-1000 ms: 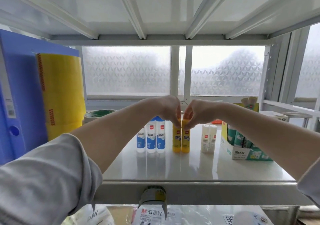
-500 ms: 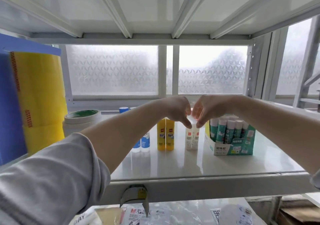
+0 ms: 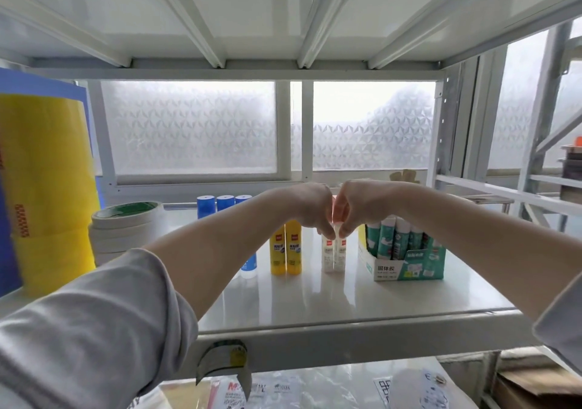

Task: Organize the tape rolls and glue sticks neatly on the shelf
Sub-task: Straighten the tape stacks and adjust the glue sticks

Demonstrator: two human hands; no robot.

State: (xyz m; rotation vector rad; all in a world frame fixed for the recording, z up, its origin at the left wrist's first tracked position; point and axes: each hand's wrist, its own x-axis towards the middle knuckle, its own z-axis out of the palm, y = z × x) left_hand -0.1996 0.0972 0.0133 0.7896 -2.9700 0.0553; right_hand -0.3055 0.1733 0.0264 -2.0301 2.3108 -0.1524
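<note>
On the shelf, left hand and right hand each pinch an upright white glue stick.

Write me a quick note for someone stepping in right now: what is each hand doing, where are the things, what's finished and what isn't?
Left hand: fingers pinch the top of the left white glue stick.
Right hand: fingers pinch the top of the right white glue stick.
Both white sticks stand upright, side by side, on the shelf.
Done: yellow glue sticks paired upright; blue glue sticks lined up; green glue sticks in their box; white tape rolls stacked at left, beside the yellow tape rolls.
Left: let go of the white pair, then check the row's spacing.
</note>
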